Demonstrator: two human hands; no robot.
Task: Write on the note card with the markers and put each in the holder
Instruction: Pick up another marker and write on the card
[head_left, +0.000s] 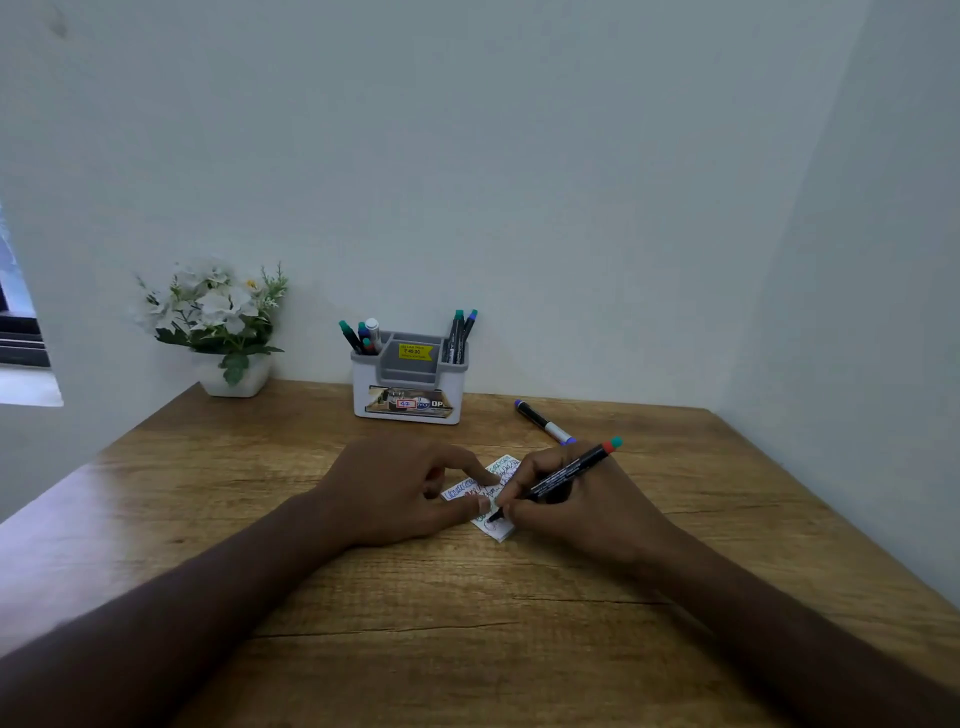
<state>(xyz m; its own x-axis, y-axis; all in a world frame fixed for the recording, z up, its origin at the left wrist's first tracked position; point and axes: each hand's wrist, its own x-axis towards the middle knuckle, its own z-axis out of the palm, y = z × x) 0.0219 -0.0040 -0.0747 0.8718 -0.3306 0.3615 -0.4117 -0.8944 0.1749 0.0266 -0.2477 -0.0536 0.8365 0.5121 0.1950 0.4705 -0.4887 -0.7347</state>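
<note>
The right hand (566, 499) pinches a marker (558, 478), tip down on the note card (506, 465); its long body leans back and right. The left hand (400, 488) presses the card flat with 2 fingers, I think. The holder (410, 400) stands straight ahead by the wall, with open table (467, 597) between. 1 more marker (543, 422) lies nearer the right hand.

Card (503, 470) on desk (415, 597), centre. Left hand (395, 488) on card's left part, right hand (576, 499) on its right, marker (563, 475) in right hand, tip on card's near end. Holder (408, 382) behind card at back wall, pens (457, 332) in its left and right compartments. Spare marker (543, 422) lies on desk right of holder, behind right hand. Plant (223, 322) back-left corner.
</note>
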